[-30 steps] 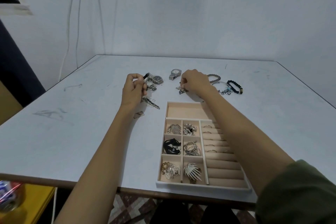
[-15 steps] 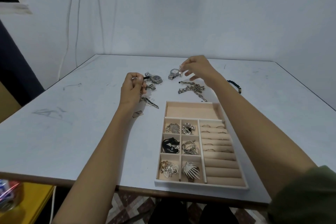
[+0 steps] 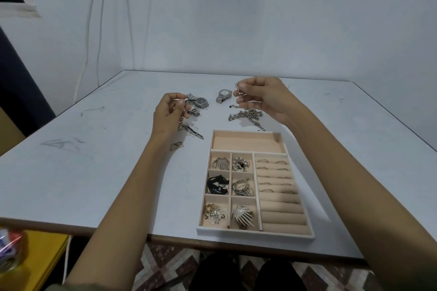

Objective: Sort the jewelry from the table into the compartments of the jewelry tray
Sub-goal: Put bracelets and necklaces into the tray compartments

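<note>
The beige jewelry tray (image 3: 248,151) lies near the table's front edge; its small compartments hold brooches and chains, its ring rolls hold several rings, and the long far compartment is bare. My left hand (image 3: 169,114) grips a silver chain (image 3: 191,132) whose lower end trails on the table. My right hand (image 3: 262,99) is raised beyond the tray and pinches one end of a silver chain necklace (image 3: 246,116), the rest of which lies heaped on the table below it.
Two silver watches (image 3: 201,102) lie by my left hand and a third watch (image 3: 223,95) sits between the hands. A small tag (image 3: 176,146) lies left of the tray. The grey table (image 3: 94,160) ends at a wall behind.
My right hand has lifted off the table with an end of the chain necklace and its fingers have closed on it. The left hand has stayed in place with its chain.
</note>
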Demonstrator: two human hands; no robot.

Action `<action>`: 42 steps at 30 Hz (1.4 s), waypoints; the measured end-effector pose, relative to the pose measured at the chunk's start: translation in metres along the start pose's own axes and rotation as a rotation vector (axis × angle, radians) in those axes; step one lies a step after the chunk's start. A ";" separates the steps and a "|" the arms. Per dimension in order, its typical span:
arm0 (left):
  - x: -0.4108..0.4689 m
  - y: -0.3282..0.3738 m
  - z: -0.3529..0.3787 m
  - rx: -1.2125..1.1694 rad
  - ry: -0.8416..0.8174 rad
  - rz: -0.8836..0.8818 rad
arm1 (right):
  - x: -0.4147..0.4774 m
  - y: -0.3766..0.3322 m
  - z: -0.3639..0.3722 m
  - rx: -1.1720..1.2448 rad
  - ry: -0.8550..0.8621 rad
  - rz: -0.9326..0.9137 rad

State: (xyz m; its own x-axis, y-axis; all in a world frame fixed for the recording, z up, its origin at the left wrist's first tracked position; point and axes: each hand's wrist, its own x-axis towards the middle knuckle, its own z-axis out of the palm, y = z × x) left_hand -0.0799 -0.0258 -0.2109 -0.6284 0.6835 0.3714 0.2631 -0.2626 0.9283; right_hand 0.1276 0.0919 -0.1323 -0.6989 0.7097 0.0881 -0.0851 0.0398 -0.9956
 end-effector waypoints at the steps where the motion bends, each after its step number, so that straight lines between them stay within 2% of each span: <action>1: -0.001 0.000 0.000 -0.003 0.001 -0.005 | -0.006 0.000 0.000 0.026 -0.005 0.001; 12: -0.001 0.000 -0.004 0.036 -0.038 0.025 | -0.066 0.007 -0.001 0.159 -0.088 0.059; 19: -0.002 0.000 -0.006 0.052 -0.041 0.014 | -0.082 0.013 -0.003 0.198 -0.047 0.031; 29: -0.008 0.009 -0.005 0.063 -0.072 0.012 | -0.086 0.014 0.001 0.134 -0.015 0.012; 42: -0.024 0.045 0.006 -0.144 -0.046 0.050 | -0.085 0.018 -0.004 0.114 0.021 0.026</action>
State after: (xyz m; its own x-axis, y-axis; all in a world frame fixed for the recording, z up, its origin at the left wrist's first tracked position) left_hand -0.0489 -0.0500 -0.1777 -0.5824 0.6965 0.4191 0.1835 -0.3896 0.9025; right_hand 0.1881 0.0356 -0.1580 -0.6868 0.7244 0.0602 -0.1483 -0.0586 -0.9872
